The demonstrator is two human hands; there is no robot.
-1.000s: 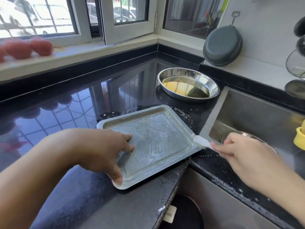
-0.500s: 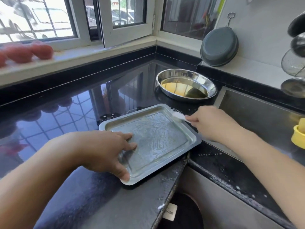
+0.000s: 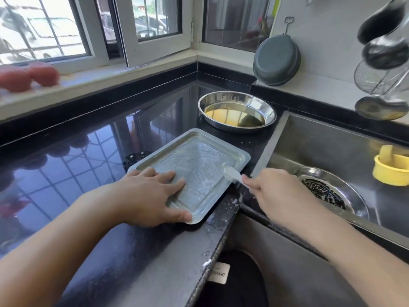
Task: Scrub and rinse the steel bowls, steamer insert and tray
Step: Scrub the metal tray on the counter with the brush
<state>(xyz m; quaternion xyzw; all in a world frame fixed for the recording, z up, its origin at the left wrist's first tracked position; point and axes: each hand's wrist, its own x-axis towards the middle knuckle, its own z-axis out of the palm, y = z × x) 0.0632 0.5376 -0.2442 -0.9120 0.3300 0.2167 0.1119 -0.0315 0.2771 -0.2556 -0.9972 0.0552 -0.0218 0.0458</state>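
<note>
A soapy rectangular steel tray [image 3: 199, 158] lies on the black counter beside the sink. My left hand [image 3: 150, 193] presses flat on the tray's near left part, fingers straight, thumb at its front rim. My right hand [image 3: 274, 191] grips a white soapy scrubber [image 3: 231, 173] whose tip touches the tray's right edge. A round steel bowl [image 3: 238, 111] holding yellowish liquid stands behind the tray. In the sink lies a perforated steel steamer insert [image 3: 327, 191], partly hidden by my right hand.
The steel sink [image 3: 321, 142] is at right, with a yellow holder [image 3: 390, 171] inside it. A grey pan [image 3: 276, 60] leans on the wall ledge. Ladles and a wire strainer [image 3: 371, 78] hang at far right. Red tomatoes [image 3: 28, 76] sit on the windowsill.
My right hand with the scrubber has swept from the tray's far right corner back down to its near right edge. My left hand's fingers have flattened on the tray.
</note>
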